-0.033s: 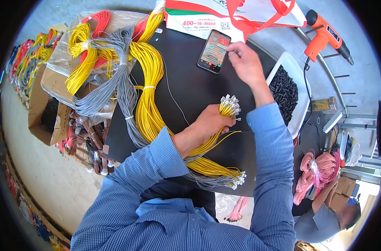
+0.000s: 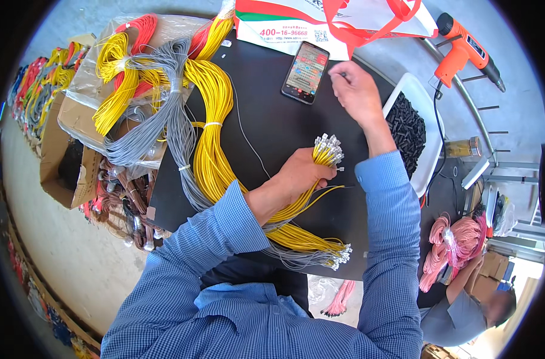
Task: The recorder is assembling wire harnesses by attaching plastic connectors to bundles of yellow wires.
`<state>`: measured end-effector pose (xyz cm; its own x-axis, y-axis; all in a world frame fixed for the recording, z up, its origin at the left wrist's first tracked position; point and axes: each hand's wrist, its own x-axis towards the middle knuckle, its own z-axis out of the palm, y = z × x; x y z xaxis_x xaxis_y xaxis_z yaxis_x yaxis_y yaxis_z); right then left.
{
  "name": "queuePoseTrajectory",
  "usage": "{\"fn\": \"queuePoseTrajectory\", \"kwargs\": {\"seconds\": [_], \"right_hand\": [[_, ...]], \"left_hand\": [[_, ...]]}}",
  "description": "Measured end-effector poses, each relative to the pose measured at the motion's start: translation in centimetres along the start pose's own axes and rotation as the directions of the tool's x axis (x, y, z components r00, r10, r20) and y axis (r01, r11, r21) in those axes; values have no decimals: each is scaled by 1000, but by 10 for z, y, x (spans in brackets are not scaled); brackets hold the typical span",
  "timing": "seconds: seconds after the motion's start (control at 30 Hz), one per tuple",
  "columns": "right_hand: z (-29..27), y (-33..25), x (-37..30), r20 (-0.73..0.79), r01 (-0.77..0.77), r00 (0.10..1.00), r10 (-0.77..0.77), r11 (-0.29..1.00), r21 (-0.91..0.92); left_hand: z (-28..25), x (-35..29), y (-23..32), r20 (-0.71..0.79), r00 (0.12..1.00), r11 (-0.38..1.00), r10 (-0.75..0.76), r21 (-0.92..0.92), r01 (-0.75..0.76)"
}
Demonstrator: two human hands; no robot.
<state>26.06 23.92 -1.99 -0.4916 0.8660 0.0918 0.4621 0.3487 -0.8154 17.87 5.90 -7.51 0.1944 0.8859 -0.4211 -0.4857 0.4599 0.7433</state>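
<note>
My left hand (image 2: pixel 304 178) is closed round a bundle of yellow wires (image 2: pixel 215 119) near its end. Silver metal terminals (image 2: pixel 328 149) stick up out of the fist. One yellow wire with a dark tip lies apart to the right of it. My right hand (image 2: pixel 357 93) hovers to the right of a phone (image 2: pixel 306 73) with a lit screen, fingers curled in. Something small and dark shows at its fingertips, too small to name. Grey wires (image 2: pixel 185 143) run alongside the yellow ones, and more terminals (image 2: pixel 340 257) lie near the table's front edge.
A white tray (image 2: pixel 431 146) of short black sleeves (image 2: pixel 405 128) stands right of the black table (image 2: pixel 266 78). Beyond are an orange heat gun (image 2: pixel 463 52) and a printed bag (image 2: pixel 278 27). Pink wire bundles (image 2: pixel 458 242) and a person (image 2: pixel 458 317) are at the right; a cardboard box (image 2: pixel 69 161) stands left.
My right hand has shifted slightly right, away from the phone, its fingers still curled. My left hand keeps its hold on the yellow wires.
</note>
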Motion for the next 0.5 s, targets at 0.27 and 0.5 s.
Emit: {"fn": "queuePoseTrajectory", "kwargs": {"seconds": [0.27, 0.5], "right_hand": [[-40, 9, -110, -86, -85, 987, 136, 893, 442], [-43, 27, -133, -32, -185, 977, 211, 913, 362]], "left_hand": [[-5, 3, -3, 19, 999, 997, 47, -58, -46], [-1, 3, -1, 27, 999, 999, 45, -26, -44]]}}
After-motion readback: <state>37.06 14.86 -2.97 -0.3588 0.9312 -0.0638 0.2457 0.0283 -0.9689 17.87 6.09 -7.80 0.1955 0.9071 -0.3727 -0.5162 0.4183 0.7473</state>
